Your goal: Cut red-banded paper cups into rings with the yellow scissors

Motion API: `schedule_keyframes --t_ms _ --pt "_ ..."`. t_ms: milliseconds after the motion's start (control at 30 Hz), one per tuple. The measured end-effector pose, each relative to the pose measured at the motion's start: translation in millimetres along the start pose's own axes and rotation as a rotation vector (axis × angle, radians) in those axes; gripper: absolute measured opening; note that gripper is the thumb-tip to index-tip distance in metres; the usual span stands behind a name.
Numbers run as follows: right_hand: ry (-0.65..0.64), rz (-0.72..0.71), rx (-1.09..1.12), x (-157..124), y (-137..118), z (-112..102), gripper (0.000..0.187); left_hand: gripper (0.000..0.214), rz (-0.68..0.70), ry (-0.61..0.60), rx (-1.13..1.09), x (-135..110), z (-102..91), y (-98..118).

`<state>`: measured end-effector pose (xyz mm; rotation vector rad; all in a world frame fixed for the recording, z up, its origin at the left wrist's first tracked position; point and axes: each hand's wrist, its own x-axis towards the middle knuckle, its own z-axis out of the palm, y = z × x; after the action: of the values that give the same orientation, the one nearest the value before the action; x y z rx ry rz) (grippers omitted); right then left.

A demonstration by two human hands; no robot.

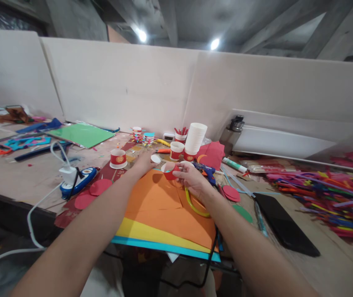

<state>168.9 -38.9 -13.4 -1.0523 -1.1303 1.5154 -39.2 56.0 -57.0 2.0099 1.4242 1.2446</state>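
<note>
My right hand (188,175) pinches a red paper cup piece (170,172) with a white inside, held above the orange paper (156,196). Close by on the left, my left hand (145,161) has its fingers at a small white round piece (155,159) and appears to grip it; the fingers are partly blurred. Beneath the orange sheet lie yellow paper (151,234) and blue paper (164,246). A yellow curved strip (193,204) runs below my right wrist. Beyond the hands stand a red-and-white paper cup (176,151) and a tall stack of white cups (195,138).
To the left are a cut cup (118,158), red paper circles (101,187) and a blue power strip (79,182) with white cables. A blue glue gun (206,170), black phone (284,222) and pipe cleaners (321,198) lie right. White boards (117,82) stand behind.
</note>
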Motion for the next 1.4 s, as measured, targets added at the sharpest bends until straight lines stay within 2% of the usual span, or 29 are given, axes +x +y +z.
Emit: schedule_keyframes --t_ms 100,167,233,300,367,433,533,633,733,867,1000,1133,1267,1400 --pt "0.014 0.016 -0.120 2.4 8.4 -0.6 0.041 0.044 -0.023 0.009 0.086 0.7 -6.5 9.3" --pt "0.042 0.005 -0.303 2.9 10.4 -3.3 0.033 0.045 -0.018 0.019 0.000 -0.9 -13.6 23.0" --pt "0.082 -0.094 -0.553 1.8 8.2 -6.7 0.023 0.050 -0.049 0.002 -0.162 -4.7 -20.0 38.9" --pt "0.127 -0.285 -0.750 -0.2 2.8 -9.9 0.019 0.053 -0.097 -0.068 -0.366 -9.6 -24.1 53.2" --pt "0.183 -0.409 -0.811 -1.1 -3.1 -12.4 0.023 0.057 -0.096 -0.157 -0.473 -14.4 -25.8 63.8" --pt "0.224 -0.473 -0.799 0.1 -7.2 -14.3 0.036 0.064 -0.083 -0.246 -0.514 -18.1 -26.3 70.9" --pt "0.172 -0.536 -0.778 4.6 -8.3 -16.0 0.048 0.073 -0.044 -0.382 -0.533 -21.5 -26.5 76.7" --pt "0.055 -0.558 -0.769 6.7 -6.7 -15.0 0.050 0.080 0.019 -0.471 -0.518 -22.6 -24.9 77.7" --pt "0.006 -0.548 -0.815 4.2 -6.5 -11.4 0.045 0.082 0.056 -0.482 -0.472 -22.2 -21.4 74.3" --pt "0.033 -0.544 -0.918 2.7 -5.3 -8.7 0.036 0.083 0.081 -0.489 -0.371 -20.8 -20.8 68.8" --pt "0.108 -0.501 -0.835 8.4 1.2 -11.1 0.036 0.087 0.049 -0.511 -0.160 -21.4 -22.5 64.8" --pt "0.099 -0.446 -0.792 10.2 4.6 -11.3 0.036 0.078 -0.013 -0.613 -0.112 -24.5 -13.7 56.7" --pt "0.100 -0.442 -0.897 7.3 5.0 -9.0 0.037 0.073 0.026 -0.594 -0.075 -27.6 -4.8 50.9" --pt "0.093 -0.441 -1.003 6.1 5.8 -8.6 0.037 0.058 0.064 -0.565 0.017 -29.5 -3.9 52.7"
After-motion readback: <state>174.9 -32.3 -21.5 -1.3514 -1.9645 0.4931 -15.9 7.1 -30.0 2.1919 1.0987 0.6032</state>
